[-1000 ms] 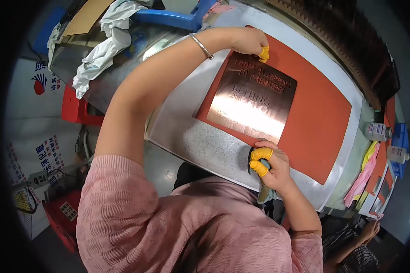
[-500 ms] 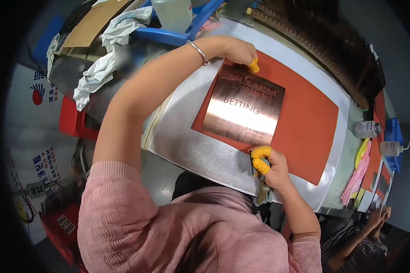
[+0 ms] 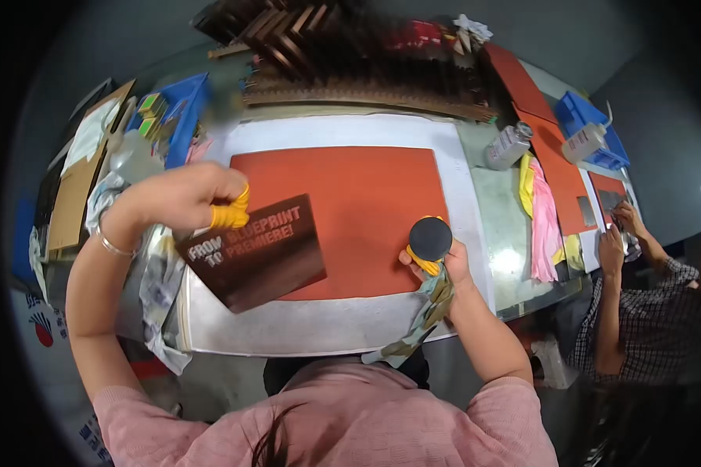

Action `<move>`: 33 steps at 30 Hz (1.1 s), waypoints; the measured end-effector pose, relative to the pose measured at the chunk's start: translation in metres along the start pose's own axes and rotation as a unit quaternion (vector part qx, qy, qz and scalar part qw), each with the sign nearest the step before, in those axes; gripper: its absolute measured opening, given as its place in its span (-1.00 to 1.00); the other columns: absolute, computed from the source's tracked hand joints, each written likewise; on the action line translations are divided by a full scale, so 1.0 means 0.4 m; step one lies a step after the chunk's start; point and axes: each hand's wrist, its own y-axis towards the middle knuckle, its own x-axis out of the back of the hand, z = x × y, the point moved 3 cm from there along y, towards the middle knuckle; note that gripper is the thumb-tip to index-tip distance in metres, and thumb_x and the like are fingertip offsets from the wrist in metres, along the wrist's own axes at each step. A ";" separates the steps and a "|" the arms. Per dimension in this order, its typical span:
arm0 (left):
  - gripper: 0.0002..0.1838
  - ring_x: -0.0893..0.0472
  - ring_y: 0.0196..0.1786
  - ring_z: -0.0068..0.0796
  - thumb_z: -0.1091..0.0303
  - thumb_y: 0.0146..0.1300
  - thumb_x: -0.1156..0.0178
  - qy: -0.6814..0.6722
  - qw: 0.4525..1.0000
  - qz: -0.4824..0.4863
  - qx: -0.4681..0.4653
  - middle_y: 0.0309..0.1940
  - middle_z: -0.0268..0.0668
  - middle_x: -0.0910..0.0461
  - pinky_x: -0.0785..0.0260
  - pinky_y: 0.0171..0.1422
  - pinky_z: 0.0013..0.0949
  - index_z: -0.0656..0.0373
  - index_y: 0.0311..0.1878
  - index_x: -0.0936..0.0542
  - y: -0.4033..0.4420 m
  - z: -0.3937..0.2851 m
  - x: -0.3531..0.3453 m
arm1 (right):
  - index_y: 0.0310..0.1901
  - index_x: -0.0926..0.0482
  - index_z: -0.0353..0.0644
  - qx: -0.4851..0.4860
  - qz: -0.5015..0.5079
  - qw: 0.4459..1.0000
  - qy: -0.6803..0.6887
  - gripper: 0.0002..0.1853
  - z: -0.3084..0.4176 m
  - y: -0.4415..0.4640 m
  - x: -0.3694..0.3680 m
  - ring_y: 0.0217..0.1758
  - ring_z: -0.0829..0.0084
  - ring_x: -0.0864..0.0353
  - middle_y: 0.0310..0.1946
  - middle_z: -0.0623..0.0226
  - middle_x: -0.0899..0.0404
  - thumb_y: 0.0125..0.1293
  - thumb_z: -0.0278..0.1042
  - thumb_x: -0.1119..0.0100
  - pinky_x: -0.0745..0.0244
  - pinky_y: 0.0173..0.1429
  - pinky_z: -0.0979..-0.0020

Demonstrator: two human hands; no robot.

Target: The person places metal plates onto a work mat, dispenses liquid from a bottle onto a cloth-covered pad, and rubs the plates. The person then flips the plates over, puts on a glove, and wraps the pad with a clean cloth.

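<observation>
My left hand (image 3: pixel 202 198), yellow finger cots on its fingertips, grips a dark metal plate (image 3: pixel 269 268) by its upper left edge. Raised lettering on the plate reads "FROM BLUEPRINT TO PREMIERE!". It is held at a slant over the left part of an orange-red mat (image 3: pixel 350 210). In my right hand (image 3: pixel 456 261), also with yellow finger cots, is a round black-faced pad (image 3: pixel 430 239). A camouflage-patterned cloth (image 3: pixel 417 323) hangs from the same hand, over the mat's right front corner. How pad and cloth join is hidden.
Racked dark plates (image 3: pixel 296 39) stand behind the white board (image 3: pixel 335 128). A blue basket (image 3: pixel 199 101) is at left; a bottle (image 3: pixel 510 146) and pink cloth (image 3: pixel 545 226) lie right. Farther right, a co-worker's hands (image 3: pixel 619 241) are over another mat.
The plate was lying on the mat and is now lifted, tilted and shifted left by my left hand. My right hand has risen, and the pad's black face now shows. The view has turned.
</observation>
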 end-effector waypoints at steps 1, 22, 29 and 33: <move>-0.78 -0.38 -0.51 -0.42 0.43 0.05 -0.19 0.025 0.999 0.002 -0.029 -0.63 -0.25 -0.36 -0.20 -0.41 -0.36 0.31 -0.57 -0.39 0.005 -0.032 0.006 | -0.22 -0.41 -0.28 0.013 0.002 1.000 0.002 -0.80 0.026 -0.002 0.009 -0.38 0.12 -0.54 -0.43 0.11 -0.51 0.24 -0.34 0.13 -0.47 -0.25 0.22; -0.75 -0.53 -0.40 -0.39 0.33 0.11 -0.07 0.039 0.885 -0.451 0.106 -0.47 -0.19 -0.57 -0.33 -0.25 -0.36 0.34 -0.29 -0.59 0.782 -0.122 0.478 | -0.26 -0.46 -0.19 0.010 -0.002 0.938 -0.346 -0.84 0.259 0.041 0.198 -0.61 0.60 -0.40 -0.58 0.42 -0.45 0.32 -0.29 0.04 -0.33 -0.54 0.57; -0.72 -0.58 -0.15 -0.11 0.24 0.09 -0.12 0.066 0.891 -0.408 0.187 -0.30 -0.03 -0.60 -0.38 -0.06 -0.25 0.26 -0.26 -0.61 1.004 0.013 0.416 | -0.27 -0.45 -0.18 -0.026 0.013 0.946 -0.323 -0.84 0.250 0.037 0.176 -0.66 0.62 -0.38 -0.59 0.41 -0.46 0.32 -0.29 0.02 -0.27 -0.59 0.59; -0.69 -0.57 -0.15 -0.09 0.21 0.08 -0.14 0.072 0.899 -0.378 0.207 -0.31 -0.04 -0.60 -0.36 -0.05 -0.25 0.29 -0.27 -0.61 1.071 0.056 0.392 | -0.26 -0.45 -0.21 -0.022 0.026 0.947 -0.319 -0.85 0.244 0.041 0.181 -0.66 0.61 -0.37 -0.60 0.41 -0.44 0.33 -0.32 0.04 -0.26 -0.58 0.58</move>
